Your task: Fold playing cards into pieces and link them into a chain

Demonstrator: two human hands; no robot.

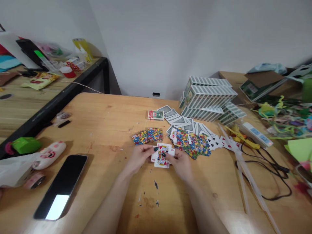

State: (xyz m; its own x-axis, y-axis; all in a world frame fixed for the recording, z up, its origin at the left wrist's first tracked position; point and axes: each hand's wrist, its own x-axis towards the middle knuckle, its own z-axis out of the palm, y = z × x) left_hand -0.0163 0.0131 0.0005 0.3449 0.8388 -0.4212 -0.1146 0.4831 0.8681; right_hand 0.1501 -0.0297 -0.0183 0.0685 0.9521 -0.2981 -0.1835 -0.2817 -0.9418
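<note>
Both my hands hold playing cards low over the middle of the wooden table. A king of hearts (162,161) lies upright on top, across an ace turned sideways beneath it. My left hand (140,156) pinches the cards from the left, its thumb at the king's upper left corner. From the right, my right hand (179,161) grips them with its thumb on the king's face. Just beyond are colourful-backed cards (155,134) in small piles. More patterned cards (192,143) spread to the right, some face up, such as a club card (214,142).
Grey-backed cards (181,121) fan out behind, beside a card box (156,115). Stacked card cartons (209,96) stand at the back right. On the right lie a power strip (257,134) with a black cable and clear plastic strips (240,156). A phone (64,182) lies at left.
</note>
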